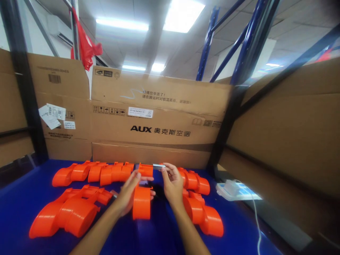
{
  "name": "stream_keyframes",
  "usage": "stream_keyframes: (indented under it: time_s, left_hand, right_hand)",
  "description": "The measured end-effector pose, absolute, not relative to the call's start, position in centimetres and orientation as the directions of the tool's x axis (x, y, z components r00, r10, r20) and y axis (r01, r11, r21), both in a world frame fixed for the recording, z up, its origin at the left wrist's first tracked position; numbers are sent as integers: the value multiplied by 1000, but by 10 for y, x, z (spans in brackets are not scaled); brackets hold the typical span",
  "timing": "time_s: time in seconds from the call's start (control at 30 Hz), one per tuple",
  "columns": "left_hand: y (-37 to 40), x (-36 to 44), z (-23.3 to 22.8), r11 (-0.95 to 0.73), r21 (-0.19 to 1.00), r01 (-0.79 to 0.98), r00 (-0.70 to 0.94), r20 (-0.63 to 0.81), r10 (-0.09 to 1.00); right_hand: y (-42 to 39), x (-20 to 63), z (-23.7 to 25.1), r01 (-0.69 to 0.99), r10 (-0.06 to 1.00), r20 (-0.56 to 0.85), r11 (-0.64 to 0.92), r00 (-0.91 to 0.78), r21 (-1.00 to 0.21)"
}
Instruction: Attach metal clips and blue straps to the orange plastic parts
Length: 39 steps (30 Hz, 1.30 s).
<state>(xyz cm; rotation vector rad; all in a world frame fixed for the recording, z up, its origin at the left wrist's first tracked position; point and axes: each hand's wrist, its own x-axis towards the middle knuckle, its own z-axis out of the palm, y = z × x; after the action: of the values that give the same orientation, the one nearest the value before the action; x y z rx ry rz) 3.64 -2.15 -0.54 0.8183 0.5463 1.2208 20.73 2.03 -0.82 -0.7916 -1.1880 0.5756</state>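
Cardboard walls point(159, 117) are closing in the blue worktable point(21, 202), and rows of loose orange housings point(71, 210) are lying on it to either side of the grip, well apart from the fingers.

In the middle, the left hand point(130, 193) is curling around one orange housing point(142, 198), thumb and fingers closed on its side and holding it up off the table. That piece is standing roughly upright, long axis running away from the person, its narrow end pointing toward the cardboard and its rounded bulk toward the body.

Just above and to the right of that grip, the right hand point(172, 184) is pinching a small metal pin point(158, 165) between its fingertips. The pin is lying level, long axis left to right, its free end pointing at the housing's top end.

This looks like a fitting step under way: the pin is being lined up. The next move probably calls for a steady housing and a straight sideways push.
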Motion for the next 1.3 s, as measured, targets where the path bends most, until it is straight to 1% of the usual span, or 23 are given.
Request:
stream_keyframes:
  time_s: [0.2,0.3,0.4,0.5,0.63,0.73,0.87,0.97,1.13,1.23,1.3]
  left_hand:
    - [-23,37,-8,106,807,-581,278,74,958]
    - [-24,37,-9,96,806,-584,277,87,957]
    - [-22,37,-9,79,805,-588,271,103,957]
    - [-17,36,-8,30,795,-606,216,127,968]
    - [-14,35,-6,17,787,-617,184,124,975]
    - [-16,36,-6,14,787,-617,181,125,976]
    - [-17,38,-5,39,788,-614,173,86,981]
    - [-17,38,-5,53,794,-606,185,76,980]
    - [-18,36,-7,33,819,-573,217,112,970]
    - [-20,36,-6,40,826,-562,240,117,964]
    - [-21,35,-4,63,824,-563,257,101,961]
  right_hand:
    - [13,206,-4,87,746,627,626,225,-775]
    - [13,204,-5,58,755,618,622,218,-781]
    - [16,204,-6,3,782,580,595,226,-804]
    - [16,205,-5,7,788,559,577,260,-817]
    - [14,207,-3,72,773,575,579,267,-812]
    - [13,207,-3,68,775,578,582,258,-811]
    - [13,206,-4,72,770,586,589,252,-805]
    - [13,206,-5,63,772,602,603,204,-795]
    - [13,209,-4,65,726,685,682,69,-729]
    - [13,211,-4,80,722,692,691,-23,-719]
    - [13,211,-4,99,715,698,698,-47,-709]
